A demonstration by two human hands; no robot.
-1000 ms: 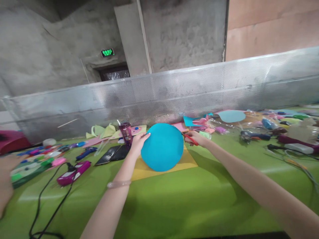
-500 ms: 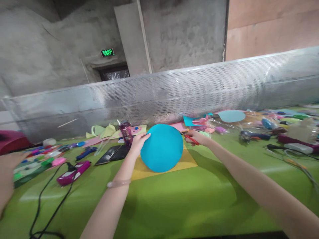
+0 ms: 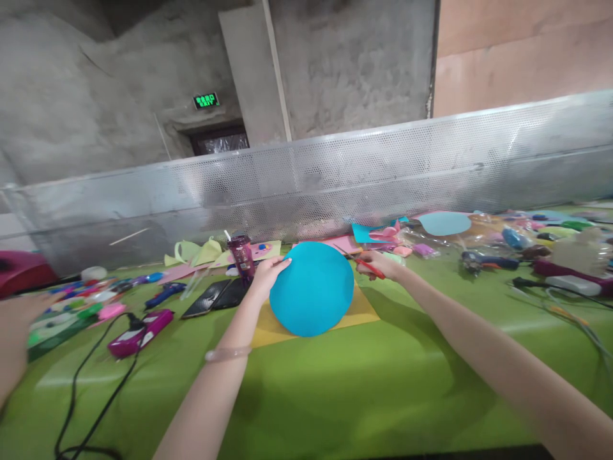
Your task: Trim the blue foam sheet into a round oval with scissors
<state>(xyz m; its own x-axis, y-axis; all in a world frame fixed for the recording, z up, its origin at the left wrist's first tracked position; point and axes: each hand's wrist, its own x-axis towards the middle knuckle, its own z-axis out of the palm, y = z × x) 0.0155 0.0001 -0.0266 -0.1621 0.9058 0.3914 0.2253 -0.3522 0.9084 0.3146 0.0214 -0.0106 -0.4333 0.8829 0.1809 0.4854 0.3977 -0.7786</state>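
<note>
Blue paper disc (image 3: 311, 291) up in front of the person, over the yellow sheet (image 3: 361, 313) on the green table (image 3: 345, 390); whether its lower edge touches down, can't tell. Left hand (image 3: 267, 273) pinches the disc at its upper left edge, thumb on the near face. Right hand (image 3: 378, 263) closed round the red-handled scissors (image 3: 373, 269), blades by the disc's upper right edge — whether they bite paper, can't tell.

Step in hand looks like trimming the rim. To do it well: hold the scissors fairly steady and feed the disc round with the left hand, in small turns; cut with long, smooth strokes, stopping short of full closure so the curve has no nicks. Left thumb should stay well off the blade line. Card looks thin enough to flex, so a light pinch nearer the cut would help.

Orientation: disc's broad face towards the wearer, tilted; outline close to round — no clear long axis. Scissors' long axis slants, handles lower right, blades pointing leftward and away.
</note>
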